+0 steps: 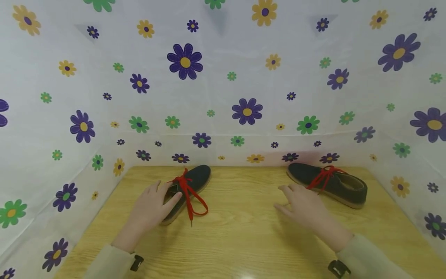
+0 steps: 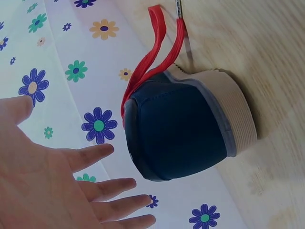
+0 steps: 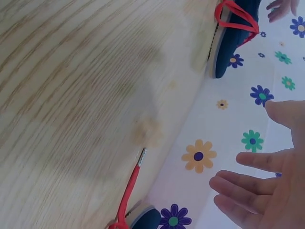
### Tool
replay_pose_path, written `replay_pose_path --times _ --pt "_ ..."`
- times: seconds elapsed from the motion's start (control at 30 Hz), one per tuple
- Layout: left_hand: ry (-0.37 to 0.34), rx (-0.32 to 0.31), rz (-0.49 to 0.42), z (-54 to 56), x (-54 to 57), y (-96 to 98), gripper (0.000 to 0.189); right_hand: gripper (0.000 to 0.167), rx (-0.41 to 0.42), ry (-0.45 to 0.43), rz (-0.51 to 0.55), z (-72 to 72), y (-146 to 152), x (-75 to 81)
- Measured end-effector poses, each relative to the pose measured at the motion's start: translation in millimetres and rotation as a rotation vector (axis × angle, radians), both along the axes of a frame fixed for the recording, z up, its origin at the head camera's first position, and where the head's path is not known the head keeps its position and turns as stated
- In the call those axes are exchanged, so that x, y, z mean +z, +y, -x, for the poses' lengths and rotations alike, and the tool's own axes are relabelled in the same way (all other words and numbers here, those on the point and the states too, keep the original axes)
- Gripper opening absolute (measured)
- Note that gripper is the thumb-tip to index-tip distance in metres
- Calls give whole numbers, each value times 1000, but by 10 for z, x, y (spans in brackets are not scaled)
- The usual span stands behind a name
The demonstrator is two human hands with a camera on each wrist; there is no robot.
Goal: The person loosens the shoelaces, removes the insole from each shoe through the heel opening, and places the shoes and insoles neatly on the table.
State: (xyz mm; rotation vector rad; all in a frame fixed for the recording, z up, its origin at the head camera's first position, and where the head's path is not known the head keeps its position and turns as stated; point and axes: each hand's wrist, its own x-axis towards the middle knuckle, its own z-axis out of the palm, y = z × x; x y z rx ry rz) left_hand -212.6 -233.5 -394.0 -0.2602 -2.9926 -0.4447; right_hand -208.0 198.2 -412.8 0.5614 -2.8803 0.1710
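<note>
A dark blue shoe [image 1: 200, 175] with red laces lies at the back left of the table, its toe pointing to the back right. Over its heel end is my left hand [image 1: 150, 203]; the left wrist view shows that hand's fingers spread and apart from the shoe's heel [image 2: 176, 129]. A red lace loop [image 1: 200, 205] with a metal tip trails onto the wood. At the back right lies a matching shoe [image 1: 348, 190], its red laces [image 1: 327, 175] tied in a bow. My right hand [image 1: 303, 205] hovers left of it with fingers extended and nothing held.
The light wooden table [image 1: 240, 232] ends at a white cloth [image 1: 216, 89] printed with flowers, which hangs at the back and both sides. Dark straps [image 1: 338, 268] show at both wrists, by the pale sleeves [image 1: 369, 255].
</note>
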Motion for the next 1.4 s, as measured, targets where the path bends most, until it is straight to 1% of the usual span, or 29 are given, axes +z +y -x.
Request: replay_pose_path --times 0.07,0.27,0.37,0.47,0.53,0.67,0.83,1.0,1.23,1.3,1.4 --pt "-11 7 -10 15 4 -17 75 53 10 13 8 23 -49 -5" --pt "-40 23 -49 57 -32 -75 77 40 29 46 32 80 -202 -20" --pt "-39 28 -83 82 -49 -112 72 38 28 34 35 97 -287 -15" --pt "-23 32 -105 113 -56 -154 68 38 23 9 59 121 -378 -11" --pt "-16 36 -108 132 -55 -185 67 38 21 -4 81 138 -444 -8" --pt "-18 49 -114 168 -50 -248 72 35 32 3 118 180 -573 -12" --pt "-40 81 -136 206 -67 -329 77 32 59 38 140 238 -737 -10" --pt "-66 86 -166 233 -103 -382 76 30 92 39 157 287 -893 -28" --pt "-112 86 -171 287 -158 -443 78 28 149 67 169 356 -1127 -81" --pt "-129 91 -178 302 -180 -464 80 28 164 64 176 365 -1203 -95" --pt "-156 99 -195 324 -219 -483 82 27 181 37 193 360 -1309 -115"
